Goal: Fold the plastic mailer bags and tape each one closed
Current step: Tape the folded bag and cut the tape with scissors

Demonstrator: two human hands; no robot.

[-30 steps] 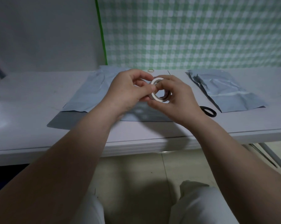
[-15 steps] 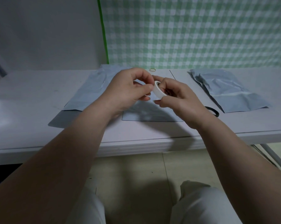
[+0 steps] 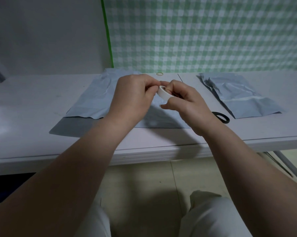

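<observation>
Two hands meet in air: right hand (image 3: 187,102) grips tape roll (image 3: 162,94), left hand (image 3: 135,94) pinches its rim, probably hunting free end. Peel slowly, keep strip straight. Flat mailer bag (image 3: 96,98) lies beneath on white table (image 3: 24,117); scissors (image 3: 221,117), second mailer pile (image 3: 243,100) at right; rubber band (image 3: 160,74), green-checked cloth (image 3: 212,31) behind.

Just one view here: a wide-angle camera is riding on the person's head, pointing forward and tilting down. It's sitting close in, so the bare forearms are filling the lower corners, and the left hand (image 3: 134,98) and right hand (image 3: 188,105) are meeting near the centre. The glossy white tabletop (image 3: 33,117) is stretching across the middle, the green-and-white checked cloth backdrop (image 3: 212,35) is filling the upper right, and the beige tiled floor (image 3: 144,177) is showing along the bottom.
</observation>
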